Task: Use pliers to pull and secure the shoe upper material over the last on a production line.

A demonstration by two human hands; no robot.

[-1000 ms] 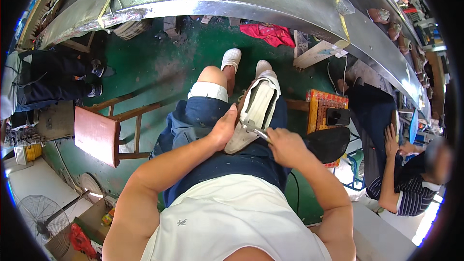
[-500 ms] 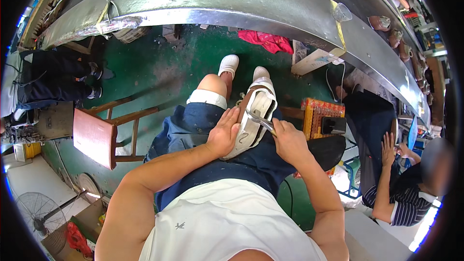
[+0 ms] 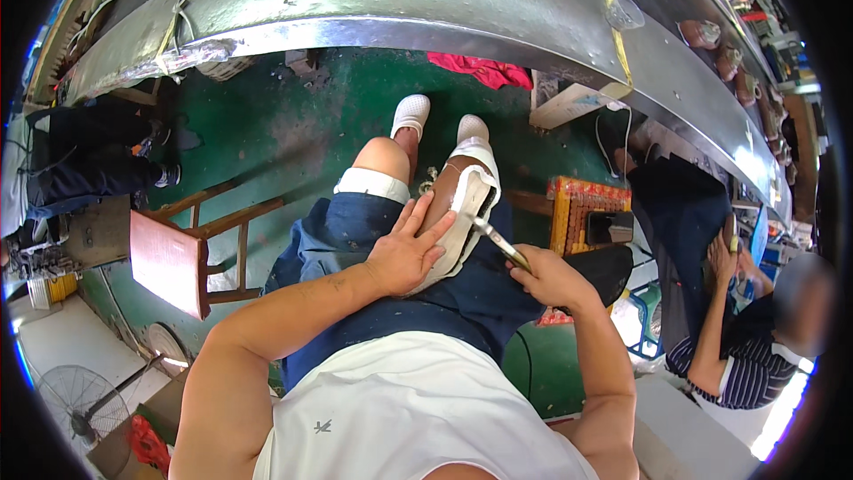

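Shoe [image 3: 456, 238], brown upper and pale underside, lies over the navy shorts [image 3: 324, 253] on the wearer's thigh; take it as clock centre. Left hand [image 3: 407, 255] at 8 o'clock: open, palm down, fingers spread and nearly straight, laid against the brown side. Right hand [image 3: 553, 278] at 4: fingers curled round the handle of a metal-headed tool [image 3: 498, 240], head toward 10, near the underside; contact unclear. Stool [image 3: 169, 264] at 9; orange rack [image 3: 573, 213] at 3.

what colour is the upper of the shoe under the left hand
The shoe's upper is brown; it shows best in the head view.
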